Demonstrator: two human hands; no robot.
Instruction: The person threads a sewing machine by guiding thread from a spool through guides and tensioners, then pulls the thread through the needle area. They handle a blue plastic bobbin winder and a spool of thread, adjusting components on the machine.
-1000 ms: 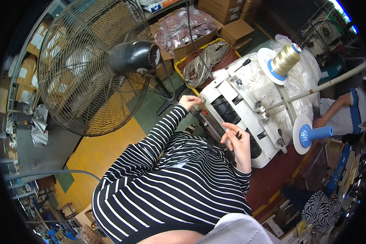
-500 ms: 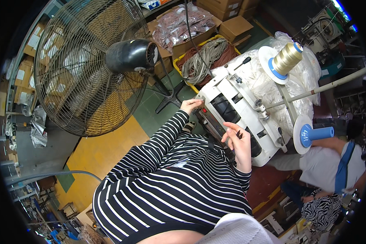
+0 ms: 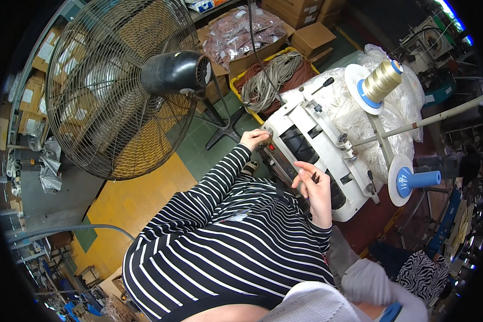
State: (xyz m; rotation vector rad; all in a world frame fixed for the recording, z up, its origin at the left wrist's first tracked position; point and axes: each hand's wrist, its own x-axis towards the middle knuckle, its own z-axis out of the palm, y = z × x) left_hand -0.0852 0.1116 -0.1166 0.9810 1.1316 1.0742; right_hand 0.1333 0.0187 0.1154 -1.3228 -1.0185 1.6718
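Note:
My left hand reaches to the near left corner of a white machine. Its fingers are pressed together at the edge, close to a small red switch; whatever they pinch is too small to make out. Over the machine's near side, my right hand is raised with the index finger stretched out. The other fingers are curled round a small dark pointed tool, whose kind is mostly hidden. Dark openings with black rollers show in the machine's top.
A large black fan stands at the left. Behind the machine are a gold thread cone, a blue spool and white plastic bags. A yellow crate holds cords. Another person's pale sleeve is close at my lower right.
The person in pale clothing has moved from the right side down to the lower right, close to me. My two hands keep nearly the same places.

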